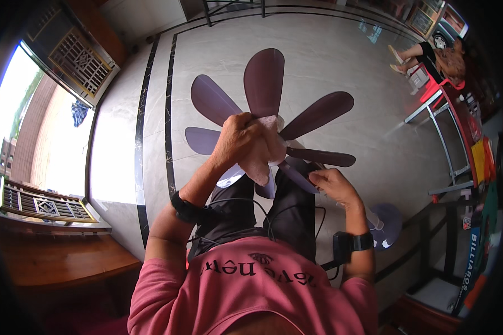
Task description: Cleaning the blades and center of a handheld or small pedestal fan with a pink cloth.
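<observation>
A fan blade wheel with several dark purple translucent blades (pixel 265 79) stands out before me, above my lap. My left hand (pixel 239 136) grips a pale pink cloth (pixel 257 161), bunched over the wheel's hub and the root of the upper blades. The cloth hides most of the hub, and its lower end hangs over the near blades. On the right, my right hand (pixel 334 184) pinches the tip of a near blade (pixel 298 177) between thumb and fingers. Black straps with small devices sit on both my forearms.
A round purple base with a pale stem (pixel 386 226) is on the floor at my right. Further right stand a metal-legged table (pixel 450 138) and a boxed billiards set (pixel 469 268). A person sits on a red chair (pixel 431 83). A wooden bench (pixel 67 259) and open doorway are left.
</observation>
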A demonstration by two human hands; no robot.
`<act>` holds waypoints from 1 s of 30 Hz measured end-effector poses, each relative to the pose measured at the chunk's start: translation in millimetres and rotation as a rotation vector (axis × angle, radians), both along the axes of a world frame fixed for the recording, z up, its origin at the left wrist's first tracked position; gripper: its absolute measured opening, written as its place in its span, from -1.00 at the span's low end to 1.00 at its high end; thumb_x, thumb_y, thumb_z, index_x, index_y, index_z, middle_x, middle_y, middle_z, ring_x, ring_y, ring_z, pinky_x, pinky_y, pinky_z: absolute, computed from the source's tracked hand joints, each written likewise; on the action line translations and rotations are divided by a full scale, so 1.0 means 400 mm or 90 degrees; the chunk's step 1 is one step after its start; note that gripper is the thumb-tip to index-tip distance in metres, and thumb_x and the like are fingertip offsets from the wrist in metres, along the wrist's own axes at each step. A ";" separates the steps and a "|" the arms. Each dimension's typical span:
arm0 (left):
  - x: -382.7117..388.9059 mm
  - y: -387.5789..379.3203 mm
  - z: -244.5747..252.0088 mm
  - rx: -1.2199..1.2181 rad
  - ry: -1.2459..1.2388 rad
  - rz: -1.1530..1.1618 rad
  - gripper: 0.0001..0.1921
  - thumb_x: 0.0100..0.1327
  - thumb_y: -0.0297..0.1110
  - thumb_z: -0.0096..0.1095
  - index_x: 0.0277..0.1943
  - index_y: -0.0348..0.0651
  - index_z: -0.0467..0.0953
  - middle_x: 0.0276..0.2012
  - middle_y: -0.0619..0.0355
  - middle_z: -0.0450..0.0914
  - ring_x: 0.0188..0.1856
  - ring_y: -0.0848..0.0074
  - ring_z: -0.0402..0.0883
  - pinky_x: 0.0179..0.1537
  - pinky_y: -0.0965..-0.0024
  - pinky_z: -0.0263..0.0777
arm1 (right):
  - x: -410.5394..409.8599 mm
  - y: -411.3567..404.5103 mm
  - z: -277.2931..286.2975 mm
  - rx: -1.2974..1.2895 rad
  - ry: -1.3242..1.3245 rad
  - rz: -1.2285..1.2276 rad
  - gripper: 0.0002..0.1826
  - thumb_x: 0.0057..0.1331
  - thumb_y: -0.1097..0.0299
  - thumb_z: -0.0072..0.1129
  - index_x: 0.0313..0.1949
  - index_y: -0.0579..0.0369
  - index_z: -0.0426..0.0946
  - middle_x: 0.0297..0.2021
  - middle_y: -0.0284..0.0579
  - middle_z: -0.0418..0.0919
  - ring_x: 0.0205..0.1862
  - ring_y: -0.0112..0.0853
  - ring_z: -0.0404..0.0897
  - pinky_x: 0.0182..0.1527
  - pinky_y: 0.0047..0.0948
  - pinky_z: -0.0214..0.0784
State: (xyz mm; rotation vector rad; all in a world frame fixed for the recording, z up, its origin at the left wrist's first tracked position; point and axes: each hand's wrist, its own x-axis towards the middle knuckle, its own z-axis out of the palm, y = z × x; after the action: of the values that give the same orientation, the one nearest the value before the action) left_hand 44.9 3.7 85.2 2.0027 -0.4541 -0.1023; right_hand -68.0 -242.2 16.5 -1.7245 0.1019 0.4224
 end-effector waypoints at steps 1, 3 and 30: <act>-0.001 0.006 -0.003 0.027 -0.003 0.000 -0.75 0.06 -0.42 -0.05 -0.31 -0.50 0.45 -0.51 -0.04 0.52 -0.42 0.45 0.53 -0.37 0.42 0.40 | 0.000 0.001 0.039 -0.177 0.012 0.090 -0.63 0.26 0.08 0.03 -0.21 0.17 0.52 -0.40 -0.18 0.56 -0.39 -0.55 0.51 -0.29 -0.61 0.37; -0.003 0.015 -0.012 0.009 -0.001 0.013 -0.74 0.04 -0.39 -0.03 -0.33 -0.48 0.45 -0.51 -0.11 0.52 -0.44 0.31 0.54 -0.37 0.35 0.40 | 0.000 0.026 0.082 -0.160 -0.038 0.057 -0.68 0.25 0.18 0.07 -0.26 0.24 0.53 -0.48 -0.18 0.56 -0.49 -0.55 0.51 -0.42 -0.61 0.40; 0.005 0.108 0.076 -0.172 0.006 0.061 -0.77 0.02 -0.48 0.01 -0.25 -0.43 0.46 -0.39 0.02 0.55 -0.29 0.48 0.52 -0.26 0.48 0.41 | 0.132 0.284 -0.021 0.062 -0.314 -0.294 -0.63 0.20 0.46 -0.02 -0.15 0.24 -0.03 -0.45 -0.12 0.35 -0.65 -0.54 0.47 -0.74 -0.67 0.27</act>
State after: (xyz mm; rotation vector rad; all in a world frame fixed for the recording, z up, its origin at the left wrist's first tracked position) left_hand 46.8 47.0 115.4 1.7548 -0.3459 0.0098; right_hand -15.4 -128.6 8.3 -1.6025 0.1145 -0.3339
